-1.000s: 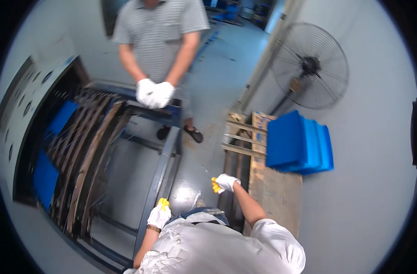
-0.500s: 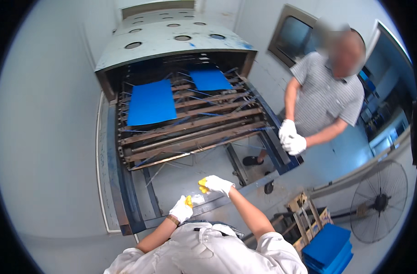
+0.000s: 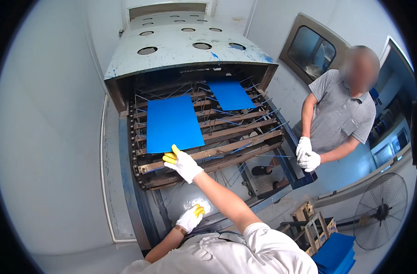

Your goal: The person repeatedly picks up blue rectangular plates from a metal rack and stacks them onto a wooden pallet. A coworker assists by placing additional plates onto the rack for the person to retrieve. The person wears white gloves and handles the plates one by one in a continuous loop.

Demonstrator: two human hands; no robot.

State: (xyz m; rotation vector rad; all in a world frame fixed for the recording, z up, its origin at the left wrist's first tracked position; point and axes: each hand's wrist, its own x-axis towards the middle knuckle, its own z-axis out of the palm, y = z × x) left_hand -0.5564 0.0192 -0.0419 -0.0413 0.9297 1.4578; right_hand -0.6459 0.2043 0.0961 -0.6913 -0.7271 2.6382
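My right hand (image 3: 184,165), in a white glove with yellow fingertips, reaches out to the near edge of a flat blue sheet (image 3: 174,124). Its thumb overlaps that edge. The other fingers are apart from the thumb, just short of the edge, and do not grip the sheet. The sheet lies on the slatted conveyor (image 3: 226,146), on thin wire supports. My left hand (image 3: 190,219), gloved the same way, stays low near my body with its fingers curled together and nothing visible in them. A second blue sheet (image 3: 230,95) rests farther back on the right.
A pale tunnel housing (image 3: 181,52) with round holes covers the conveyor's far end. At the right a co-worker (image 3: 338,114) stands with gloved hands together. A stack of blue sheets (image 3: 335,253), a wooden frame (image 3: 318,228) and a fan (image 3: 382,211) are at the lower right.
My right hand has reached forward to the near sheet's edge; my left hand stays low. Both sheets are nearer to me in view, though the view itself has also shifted.
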